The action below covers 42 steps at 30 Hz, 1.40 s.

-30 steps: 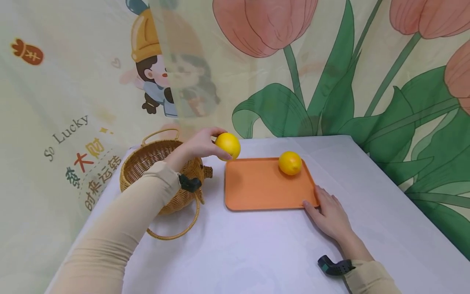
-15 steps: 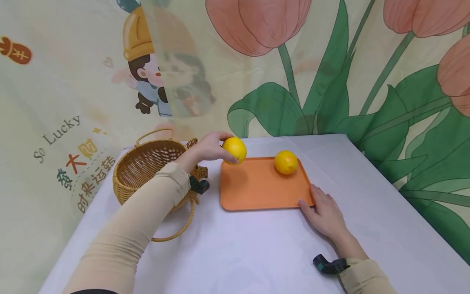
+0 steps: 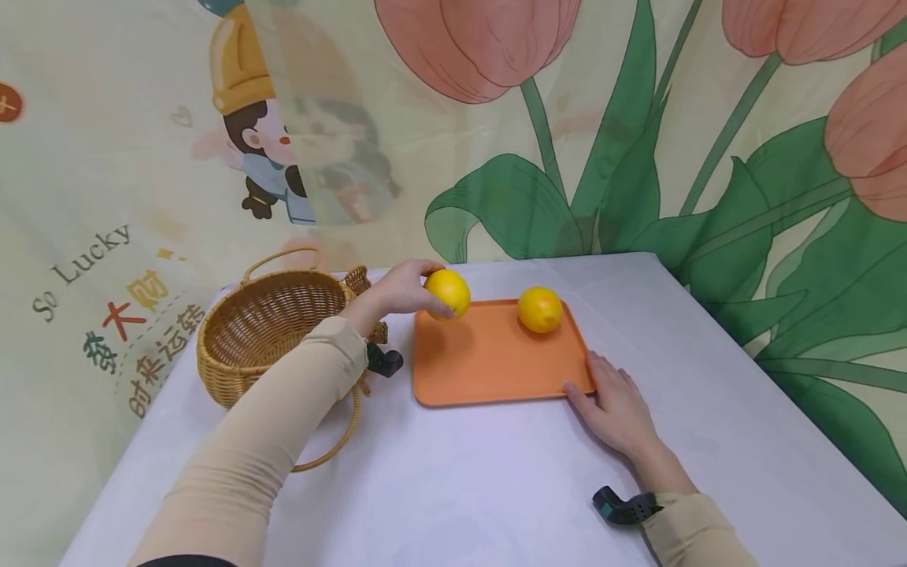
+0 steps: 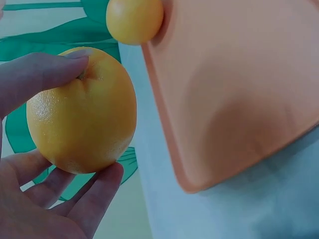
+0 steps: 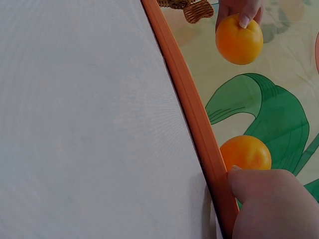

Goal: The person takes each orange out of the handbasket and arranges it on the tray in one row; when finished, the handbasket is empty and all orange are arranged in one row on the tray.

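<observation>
My left hand (image 3: 407, 290) holds an orange (image 3: 449, 294) by its sides, above the back left corner of the orange tray (image 3: 489, 386). In the left wrist view the thumb (image 4: 55, 74) lies by the stem dimple, and the fingertips support the fruit from below. A second orange (image 3: 540, 309) rests on the tray toward its back right corner. My right hand (image 3: 620, 405) grips the tray's front right corner, thumb on the front rim and fingers along the right side. The right wrist view shows that thumb (image 5: 254, 186) against the tray edge.
A wicker basket (image 3: 220, 378) with an animal-like snout and looped handles stands left of the tray, partly behind my left forearm. White cloth (image 3: 460, 488) covers the table. A printed curtain (image 3: 397, 142) hangs behind and to the left.
My left hand has carried its orange rightward and slightly lower, from beside the tray's back left corner to above it. The right hand stays at the tray corner. The head view has shifted slightly.
</observation>
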### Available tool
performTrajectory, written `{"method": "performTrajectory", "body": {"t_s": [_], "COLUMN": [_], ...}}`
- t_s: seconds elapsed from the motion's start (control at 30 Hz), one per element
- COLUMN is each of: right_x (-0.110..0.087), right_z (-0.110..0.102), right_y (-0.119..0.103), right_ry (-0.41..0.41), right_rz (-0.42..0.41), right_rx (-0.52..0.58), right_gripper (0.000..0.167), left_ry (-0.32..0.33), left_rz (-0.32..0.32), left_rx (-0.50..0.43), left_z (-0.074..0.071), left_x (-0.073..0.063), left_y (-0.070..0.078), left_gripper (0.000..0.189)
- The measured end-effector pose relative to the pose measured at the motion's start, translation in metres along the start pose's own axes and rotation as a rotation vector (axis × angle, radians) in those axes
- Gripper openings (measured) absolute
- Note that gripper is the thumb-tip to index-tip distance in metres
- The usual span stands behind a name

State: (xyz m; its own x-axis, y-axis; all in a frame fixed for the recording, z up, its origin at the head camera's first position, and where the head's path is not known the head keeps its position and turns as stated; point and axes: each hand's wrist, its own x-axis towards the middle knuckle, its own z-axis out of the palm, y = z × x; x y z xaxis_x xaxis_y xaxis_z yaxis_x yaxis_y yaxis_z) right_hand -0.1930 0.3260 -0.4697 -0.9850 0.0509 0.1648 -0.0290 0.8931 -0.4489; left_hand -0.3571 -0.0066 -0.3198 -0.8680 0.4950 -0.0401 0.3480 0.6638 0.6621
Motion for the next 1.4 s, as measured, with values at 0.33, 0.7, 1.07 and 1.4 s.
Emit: {"method": "performTrajectory", "body": {"t_s": [0.33,0.7,1.07,1.4], "right_x": [0.001,0.0,0.001,0.001], "right_z": [0.0,0.0,0.0,0.0], "right_y": [0.0,-0.001,0.001,0.002], "right_ry": [-0.004,-0.003,-0.005,-0.013], "right_rz": [-0.002,0.001,-0.006,0.002], "right_rx": [-0.005,-0.005,0.003,0.008], "right_gripper": [0.087,0.087,0.087,0.087], "left_ry": [-0.006,-0.014,0.001,0.002], "left_rz": [-0.011,-0.041,-0.043,-0.043], "left_rx": [0.006,-0.019,0.0,0.013], "left_z": [0.006,0.011,0.017,0.021], "left_x": [0.007,0.016,0.021,0.026], "left_y": [-0.001,-0.004,-0.004,-0.001], "left_gripper": [0.087,0.088,0.091,0.093]}}
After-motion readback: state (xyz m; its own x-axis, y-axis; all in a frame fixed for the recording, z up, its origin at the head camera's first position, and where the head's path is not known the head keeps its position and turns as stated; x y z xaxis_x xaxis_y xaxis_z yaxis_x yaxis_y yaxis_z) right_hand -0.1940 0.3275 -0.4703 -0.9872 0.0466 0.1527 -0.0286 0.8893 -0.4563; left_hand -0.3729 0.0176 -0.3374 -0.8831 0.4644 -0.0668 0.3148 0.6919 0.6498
